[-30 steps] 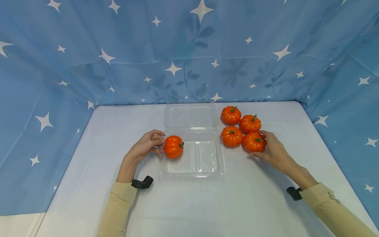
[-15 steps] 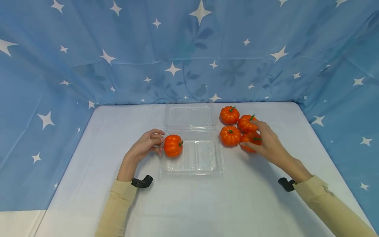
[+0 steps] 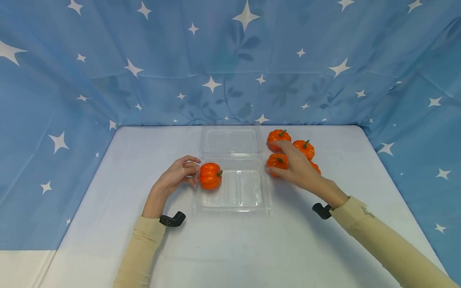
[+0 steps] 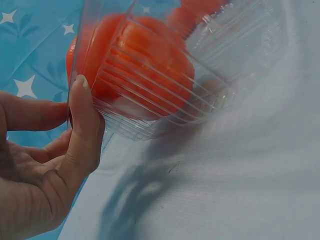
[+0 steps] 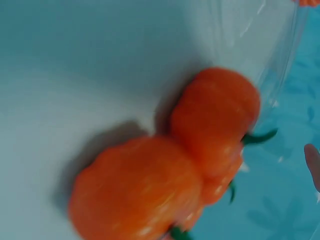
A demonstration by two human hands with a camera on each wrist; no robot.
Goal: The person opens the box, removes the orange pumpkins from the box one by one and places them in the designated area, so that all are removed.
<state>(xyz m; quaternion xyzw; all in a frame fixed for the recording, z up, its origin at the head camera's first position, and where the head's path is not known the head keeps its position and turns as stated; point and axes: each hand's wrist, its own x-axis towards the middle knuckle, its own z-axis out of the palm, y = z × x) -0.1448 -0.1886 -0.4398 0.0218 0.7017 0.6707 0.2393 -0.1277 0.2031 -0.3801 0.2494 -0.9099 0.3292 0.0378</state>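
Note:
In the head view, my left hand (image 3: 176, 176) pinches the left rim of an open clear plastic clamshell box (image 3: 248, 188). The left wrist view shows the thumb and a finger on the box's edge (image 4: 75, 70). One small orange pumpkin (image 3: 210, 176) lies on its side in the left part of the box, its green stem pointing right. My right hand (image 3: 300, 168) hovers with spread fingers over the front-left pumpkin (image 3: 276, 161) of a group right of the box. In the right wrist view, a fingertip (image 5: 313, 165) stays apart from that pumpkin.
Behind the right hand's reach sit a back-left pumpkin (image 3: 279, 138), a back-right pumpkin (image 3: 304, 149) and a partly hidden front-right pumpkin (image 3: 315, 167). The box's lid (image 3: 231, 141) lies folded back. A blue star-patterned curtain (image 3: 162, 60) surrounds the white table (image 3: 223, 244).
My right hand has moved left from the front-right pumpkin, past the back-right one, to above the front-left one. The pumpkins stay where they were; my left hand keeps its place at the box.

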